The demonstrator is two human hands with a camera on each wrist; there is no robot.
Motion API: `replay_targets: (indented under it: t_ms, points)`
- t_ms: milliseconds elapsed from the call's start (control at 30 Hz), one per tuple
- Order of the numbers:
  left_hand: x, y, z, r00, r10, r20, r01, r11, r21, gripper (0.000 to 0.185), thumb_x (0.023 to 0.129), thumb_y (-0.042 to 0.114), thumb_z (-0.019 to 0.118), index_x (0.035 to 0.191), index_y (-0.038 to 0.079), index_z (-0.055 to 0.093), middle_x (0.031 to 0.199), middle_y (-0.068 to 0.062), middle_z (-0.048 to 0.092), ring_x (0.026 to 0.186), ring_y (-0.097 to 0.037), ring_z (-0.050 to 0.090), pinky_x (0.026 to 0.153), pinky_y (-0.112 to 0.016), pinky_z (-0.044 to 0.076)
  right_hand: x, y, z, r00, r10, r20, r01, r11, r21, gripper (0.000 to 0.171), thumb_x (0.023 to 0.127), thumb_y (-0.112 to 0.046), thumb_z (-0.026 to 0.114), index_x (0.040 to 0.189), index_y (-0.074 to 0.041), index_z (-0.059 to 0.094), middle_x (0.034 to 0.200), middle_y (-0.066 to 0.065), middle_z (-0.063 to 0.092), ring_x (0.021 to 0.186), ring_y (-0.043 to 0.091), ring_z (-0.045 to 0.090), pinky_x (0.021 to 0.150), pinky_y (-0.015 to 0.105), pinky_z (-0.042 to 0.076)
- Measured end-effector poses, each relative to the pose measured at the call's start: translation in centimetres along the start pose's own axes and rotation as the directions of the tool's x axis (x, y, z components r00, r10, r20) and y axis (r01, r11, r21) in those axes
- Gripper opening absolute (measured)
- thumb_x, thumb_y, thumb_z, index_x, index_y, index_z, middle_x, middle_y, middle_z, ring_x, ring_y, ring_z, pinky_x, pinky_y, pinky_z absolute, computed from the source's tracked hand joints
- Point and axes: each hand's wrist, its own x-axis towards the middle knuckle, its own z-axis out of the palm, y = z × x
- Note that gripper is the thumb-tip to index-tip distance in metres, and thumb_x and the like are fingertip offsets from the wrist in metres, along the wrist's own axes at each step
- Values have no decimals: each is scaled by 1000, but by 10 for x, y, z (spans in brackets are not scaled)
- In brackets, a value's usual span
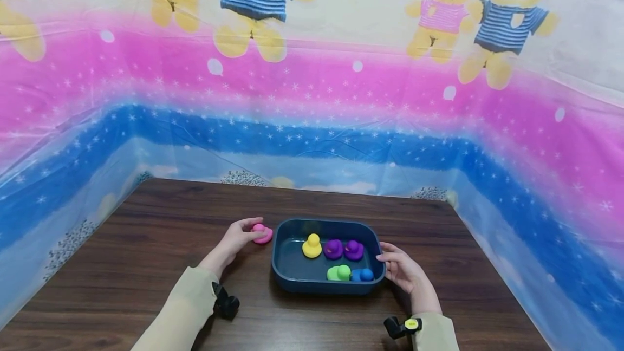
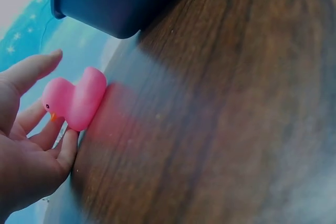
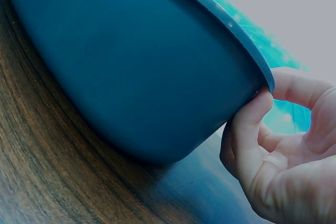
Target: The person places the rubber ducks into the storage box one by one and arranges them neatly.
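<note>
Left hand [image 1: 237, 240] is pinching the pink duck [image 1: 263, 233] on the table [image 1: 146, 242], just left of the tub [image 1: 292, 280]; the tub lies to the duck's right. Right hand [image 1: 402, 270] is gripping the tub's right rim, fingers curled.

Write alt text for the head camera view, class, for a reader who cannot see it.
A person's left hand pinches a pink rubber duck on a dark wooden table, while the right hand grips the rim of a dark blue tub. The tub holds one yellow, two purple, one green and one blue duck.
</note>
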Motion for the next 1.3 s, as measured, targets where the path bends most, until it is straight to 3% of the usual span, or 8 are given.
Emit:
replay_targets:
  t_ms: [433, 667, 1067, 1300]
  points:
    - [-1, -3, -1, 999, 1, -38, 1, 999, 37, 51, 92, 8, 65, 139, -5, 49, 143, -29, 46, 133, -40, 40, 113, -56, 31, 1, 0, 2, 1000, 14, -14, -14, 1000, -5, 38, 95, 0, 47, 131, -8, 35, 90, -6, 67, 70, 3, 66, 71, 19, 54]
    - [-1, -3, -1, 998, -24, -62, 28, 998, 62, 48, 94, 13, 64, 136, -6, 52, 141, -29, 48, 131, -40, 41, 112, -56, 33, 2, -1, 2, 1000, 14, -23, -15, 1000, -10, 39, 95, 0, 47, 132, -7, 35, 89, -6, 67, 70, 3, 66, 72, 20, 55]
    - [-5, 0, -1, 995, -27, -97, 29, 1000, 13, 46, 93, 20, 66, 127, -6, 51, 132, -27, 50, 120, -36, 46, 107, -52, 37, 2, 0, 1, 1000, 20, -23, -20, 1000, 4, 39, 95, 0, 48, 131, -8, 36, 89, -6, 68, 71, 3, 67, 72, 20, 55]
    - [-4, 0, -3, 995, -29, -94, 23, 998, -60, 46, 93, 16, 66, 130, -6, 49, 132, -25, 49, 113, -28, 52, 102, -40, 48, 2, 0, 1, 1000, 14, -17, -14, 1000, 5, 37, 95, 0, 47, 129, -9, 37, 90, -6, 68, 71, 3, 67, 72, 20, 55]
